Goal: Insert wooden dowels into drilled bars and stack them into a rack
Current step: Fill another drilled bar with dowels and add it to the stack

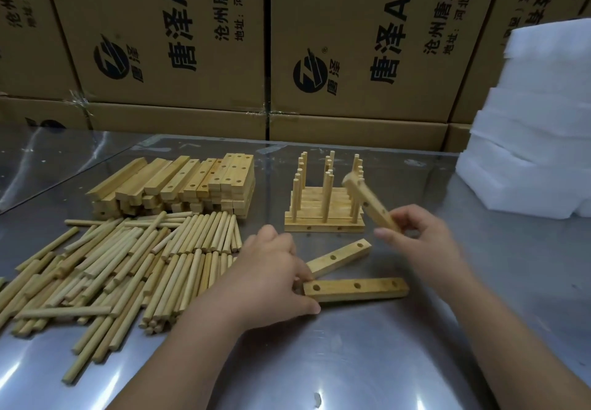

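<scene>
Bars and dowels are spread over a shiny metal bench (383,361). The right hand (422,237) has its grip pinched on the near end of a raised bar (367,203), which slants up and away, its blurred far end in front of the right-hand uprights of the rack (323,214). The rack stands at mid-bench: layered bars with three rows of upright dowels. The left hand (271,269) lies low on the bench, its grip closed on the left end of the near bar (358,288), thumb along the front face and fingers curled over the top. This bar lies flat with three holes facing up. Just behind it a slanted bar (342,258) lies flat, its near end at the left fingers. Loose dowels (128,265) are heaped to the left, with a stack of bars (192,182) behind them. Cardboard boxes (351,42) line the back, and white foam blocks (537,154) are piled at the right.
</scene>
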